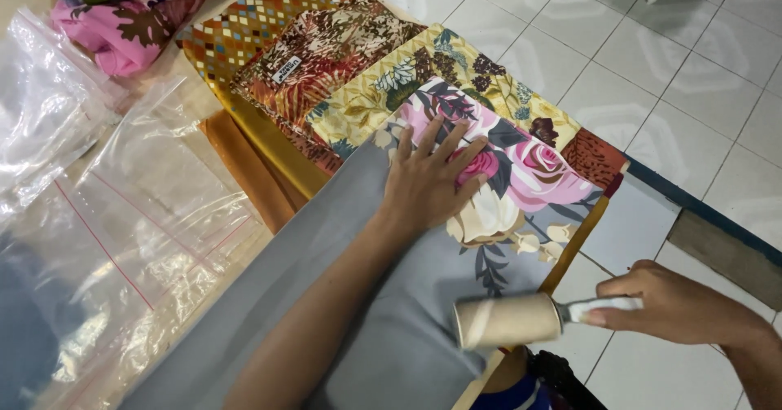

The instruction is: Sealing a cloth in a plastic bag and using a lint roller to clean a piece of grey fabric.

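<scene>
Left hand (430,184): your palm lies flat, fingers spread, on the grey floral cloth (489,214).
Right hand (676,304): you grip the lint roller (509,320) by its handle.

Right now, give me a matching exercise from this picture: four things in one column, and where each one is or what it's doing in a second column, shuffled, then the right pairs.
Things:
1. left hand
2. right hand
3. lint roller
4. clear plastic bags

Places or states:
A. lying at the left side, beside the fabrics
B. pressed flat, fingers spread, on the grey rose-print fabric
C. gripping a white handle
D. over the near edge of the grey fabric, its roll pale

Pairs: 1-B, 2-C, 3-D, 4-A
</scene>
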